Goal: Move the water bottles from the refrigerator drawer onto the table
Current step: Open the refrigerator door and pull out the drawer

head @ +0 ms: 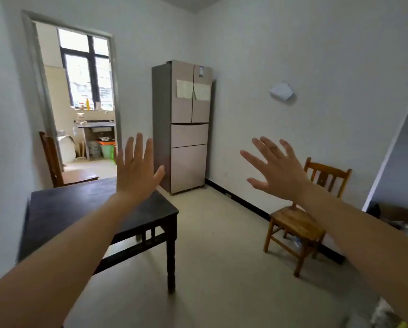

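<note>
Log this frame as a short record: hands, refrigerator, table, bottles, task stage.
left hand: open, fingers spread, raised, holding nothing
right hand: open, fingers spread, raised, holding nothing
refrigerator: far corner, doors and drawers closed
table: dark wood, at left, no bottles seen on it
water bottles: none in view
wooden chair: by the right wall
stage: not started, drawer not yet opened
</note>
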The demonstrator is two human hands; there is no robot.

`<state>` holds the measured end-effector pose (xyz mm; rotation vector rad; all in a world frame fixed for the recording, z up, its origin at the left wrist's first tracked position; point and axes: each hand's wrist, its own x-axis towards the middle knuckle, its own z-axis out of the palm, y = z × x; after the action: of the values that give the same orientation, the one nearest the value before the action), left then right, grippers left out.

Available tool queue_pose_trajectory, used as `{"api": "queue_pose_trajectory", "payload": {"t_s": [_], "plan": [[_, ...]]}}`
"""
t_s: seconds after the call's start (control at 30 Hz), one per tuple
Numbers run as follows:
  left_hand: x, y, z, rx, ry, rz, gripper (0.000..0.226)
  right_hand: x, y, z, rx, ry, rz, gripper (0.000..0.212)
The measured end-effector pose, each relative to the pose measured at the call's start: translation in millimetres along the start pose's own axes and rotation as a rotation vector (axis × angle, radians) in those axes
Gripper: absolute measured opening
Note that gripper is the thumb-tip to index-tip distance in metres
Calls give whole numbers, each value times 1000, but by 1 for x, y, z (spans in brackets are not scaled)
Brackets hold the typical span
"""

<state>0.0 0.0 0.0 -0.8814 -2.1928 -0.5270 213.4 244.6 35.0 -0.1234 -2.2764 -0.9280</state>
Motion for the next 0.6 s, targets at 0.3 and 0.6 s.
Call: {"api": "queue_pose_trajectory", "payload": {"t_s": [0.3,0.6], "plan": [[57,66,128,-81,-162,99,72,-24,71,97,-80,-108,39,64],[143,130,205,-183,-159,43,71,-15,155,204,41,-189,160,60]]}}
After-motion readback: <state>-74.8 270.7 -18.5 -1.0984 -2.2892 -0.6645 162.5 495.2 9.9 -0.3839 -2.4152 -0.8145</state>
